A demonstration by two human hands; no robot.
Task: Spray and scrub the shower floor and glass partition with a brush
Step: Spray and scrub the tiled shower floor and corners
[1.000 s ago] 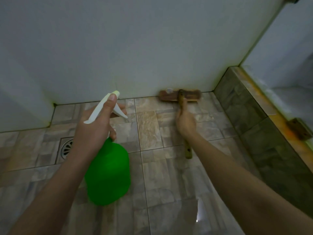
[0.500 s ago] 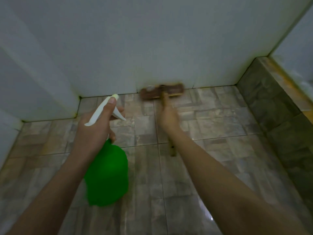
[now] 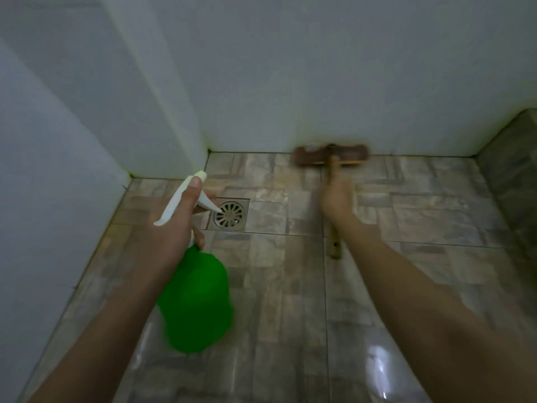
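My left hand [image 3: 174, 228] grips the white trigger head of a green spray bottle [image 3: 197, 301], held above the tiled shower floor [image 3: 406, 216] with its nozzle pointing forward. My right hand [image 3: 337, 202] grips the wooden handle of a scrub brush [image 3: 331, 155]. The brush head lies on the floor against the base of the white back wall [image 3: 319, 68]. The handle's end sticks out below my wrist. The brush and right hand are blurred.
A round metal drain [image 3: 229, 213] sits in the floor between my hands. White walls close the left side and form a corner [image 3: 207, 151]. A tiled curb [image 3: 511, 175] rises at the right. The near floor shines wet.
The view has swung left, bringing the drain and left corner toward the middle. The brush head stays along the foot of the back wall, and both grips are unchanged.
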